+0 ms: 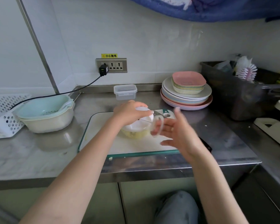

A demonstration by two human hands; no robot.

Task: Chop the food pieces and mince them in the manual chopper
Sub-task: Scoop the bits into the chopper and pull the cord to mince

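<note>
The manual chopper point(141, 126) stands on the white, green-rimmed cutting board point(102, 143). It has a white lid and a clear bowl holding pale yellow minced food point(135, 135). My left hand point(129, 113) grips the lid from above, fingers curled over it. My right hand point(176, 131) is blurred just right of the chopper, fingers stretched out. The clear pull ring point(158, 126) sits at its fingertips; whether the fingers pass through it is unclear. A knife blade point(159, 113) shows behind the chopper, and its dark handle point(206, 144) pokes out past my right wrist.
On the steel counter point(39, 156) stand a clear lidded box point(125, 92), a stack of plates point(187, 97) at the back right, a mint colander in a bowl point(45, 113), a white basket point(2, 115) at left, and a dark bin point(236, 94) at right. A charger cable runs from the wall socket.
</note>
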